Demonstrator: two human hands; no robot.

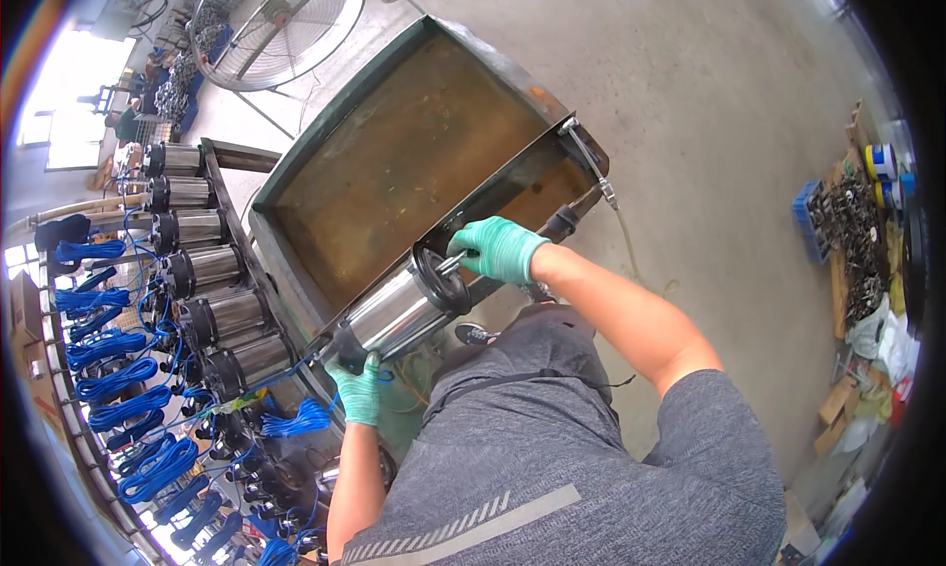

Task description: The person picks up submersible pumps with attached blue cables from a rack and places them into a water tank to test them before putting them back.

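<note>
A shiny steel submersible pump with black end caps lies slantwise on the near rim of a water tank. My left hand, in a green glove, is wrapped against its lower left end cap. At the pump's upper right end, my right hand, also gloved, has its fingers closed around a short metal shaft that sticks out of the black cap. The fingertips of my right hand are partly hidden. Near my left hand hangs a bundle of blue cable.
Several similar pumps stand in a row on a rack at left, with coiled blue cables beside them. A large round fan stands beyond the tank. A hose fitting hangs at the tank's right corner. A blue crate sits far right.
</note>
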